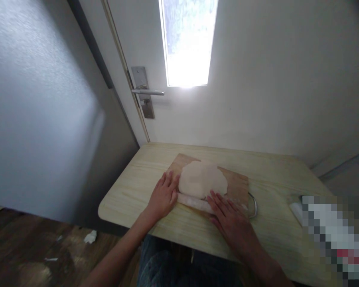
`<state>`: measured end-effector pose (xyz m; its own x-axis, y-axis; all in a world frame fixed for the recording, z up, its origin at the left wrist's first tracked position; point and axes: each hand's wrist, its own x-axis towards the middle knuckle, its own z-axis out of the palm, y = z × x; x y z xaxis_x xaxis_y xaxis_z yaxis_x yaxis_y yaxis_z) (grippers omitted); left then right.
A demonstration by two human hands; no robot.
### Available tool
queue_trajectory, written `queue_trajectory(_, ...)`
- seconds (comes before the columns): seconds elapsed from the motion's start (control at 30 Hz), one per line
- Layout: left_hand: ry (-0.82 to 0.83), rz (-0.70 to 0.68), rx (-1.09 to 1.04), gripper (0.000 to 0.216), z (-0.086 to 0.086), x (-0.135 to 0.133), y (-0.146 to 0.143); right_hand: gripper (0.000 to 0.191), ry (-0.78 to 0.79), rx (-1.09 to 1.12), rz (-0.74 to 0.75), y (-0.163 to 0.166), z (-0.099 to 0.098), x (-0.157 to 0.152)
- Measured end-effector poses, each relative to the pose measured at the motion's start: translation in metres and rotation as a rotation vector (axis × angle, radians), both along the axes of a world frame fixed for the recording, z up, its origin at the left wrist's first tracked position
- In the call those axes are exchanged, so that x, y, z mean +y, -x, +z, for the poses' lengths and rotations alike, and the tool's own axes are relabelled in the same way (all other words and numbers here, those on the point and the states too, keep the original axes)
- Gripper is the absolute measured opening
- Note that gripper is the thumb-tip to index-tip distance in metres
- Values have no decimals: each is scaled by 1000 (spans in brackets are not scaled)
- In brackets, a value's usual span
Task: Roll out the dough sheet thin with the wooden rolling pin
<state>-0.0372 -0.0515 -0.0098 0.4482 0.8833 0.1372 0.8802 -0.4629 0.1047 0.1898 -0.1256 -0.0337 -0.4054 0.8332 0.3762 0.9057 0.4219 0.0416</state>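
Note:
A flat, roughly round sheet of pale dough (202,180) lies on a wooden cutting board (238,186), hanging slightly past its far edge. Along the dough's near edge rests a flour-dusted rolling pin (195,202). My left hand (165,194) lies over the pin's left end, fingers stretched forward onto the board. Over the right end is my right hand (229,213), its fingers extended and fingertips at the dough's near edge. Both palms press from above rather than wrapping round the pin, and its ends are hidden beneath them.
The board, with a metal handle (254,205) on its right, sits on a light wooden table (131,179). A door with a lever handle (148,92) stands behind. At right is a blurred-out package (332,231). Scraps of white paper (90,236) lie on the floor.

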Motion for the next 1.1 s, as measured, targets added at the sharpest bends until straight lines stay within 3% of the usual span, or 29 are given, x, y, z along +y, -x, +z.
queue_trajectory(0.17,-74,57,-11,44,-7,4,-5,35,3,75,39,-8,0,1)
queue_trajectory(0.63,-176,42,-84,39,-14,-10,-1,29,31,167,93,-16,3,12)
queue_trajectory(0.9,-189,7,-120,39,-15,3,-2,24,62,173,50,-16,0,10)
queue_trajectory(1.1,-189,-5,-153,38,-17,13,-1,34,124,75,121,-22,9,20)
